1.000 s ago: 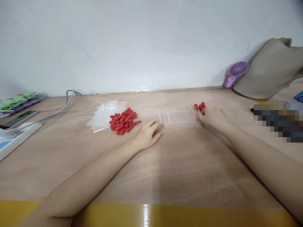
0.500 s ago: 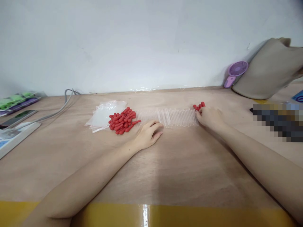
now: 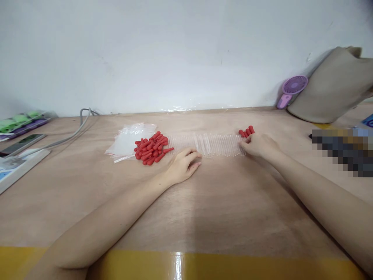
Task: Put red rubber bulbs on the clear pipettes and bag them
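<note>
Left hand (image 3: 183,166) rests loose-fingered by clear tubes (image 3: 218,144) — right hand (image 3: 258,145) pinches their end.

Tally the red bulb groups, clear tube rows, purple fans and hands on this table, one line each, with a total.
Red bulb groups: 2 (big pile, small cluster)
Clear tube row: 1
Purple fan: 1
Hands: 2 (left hand, right hand)
Total: 6

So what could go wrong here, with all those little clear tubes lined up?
The clear tubes lie loose side by side, so a nudge from the left hand or right hand could roll them out of line. The red caps heaped beside the row might scatter among them. The tubes barely show against the table, so one could be missed.
</note>
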Motion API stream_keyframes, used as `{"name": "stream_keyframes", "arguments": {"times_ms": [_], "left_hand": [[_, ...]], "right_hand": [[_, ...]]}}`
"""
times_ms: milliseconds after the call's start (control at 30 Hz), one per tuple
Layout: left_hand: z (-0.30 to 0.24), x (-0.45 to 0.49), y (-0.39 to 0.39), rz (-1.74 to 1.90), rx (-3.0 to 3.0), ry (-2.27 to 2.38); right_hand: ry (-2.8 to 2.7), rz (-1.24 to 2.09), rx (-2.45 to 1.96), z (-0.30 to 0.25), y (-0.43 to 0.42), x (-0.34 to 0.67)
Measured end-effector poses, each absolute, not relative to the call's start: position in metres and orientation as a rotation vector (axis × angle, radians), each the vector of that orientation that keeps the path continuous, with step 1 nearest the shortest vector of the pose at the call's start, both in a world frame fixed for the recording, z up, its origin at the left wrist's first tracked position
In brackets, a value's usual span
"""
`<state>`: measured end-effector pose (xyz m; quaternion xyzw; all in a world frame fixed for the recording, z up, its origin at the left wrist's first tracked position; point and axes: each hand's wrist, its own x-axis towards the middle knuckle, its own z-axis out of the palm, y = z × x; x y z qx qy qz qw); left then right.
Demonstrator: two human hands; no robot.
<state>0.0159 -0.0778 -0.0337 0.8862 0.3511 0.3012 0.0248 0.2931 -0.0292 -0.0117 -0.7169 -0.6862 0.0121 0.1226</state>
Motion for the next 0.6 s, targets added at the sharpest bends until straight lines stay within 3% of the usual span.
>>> {"name": "stream_keyframes", "arguments": {"times_ms": [233,433,600], "left_hand": [[-0.024,0.016,-0.082,0.888,2.874,1.373],[0.004,-0.015,-0.069,0.700,2.792,2.021],[0.005,-0.037,-0.054,0.447,2.649,2.127]], "right_hand": [[-1.847,0.163,-2.292,-0.011,-0.028,0.287],[-1.870,0.118,-2.278,-0.012,-0.028,0.284],[-1.868,-0.001,-2.181,-0.011,-0.032,0.279]]}}
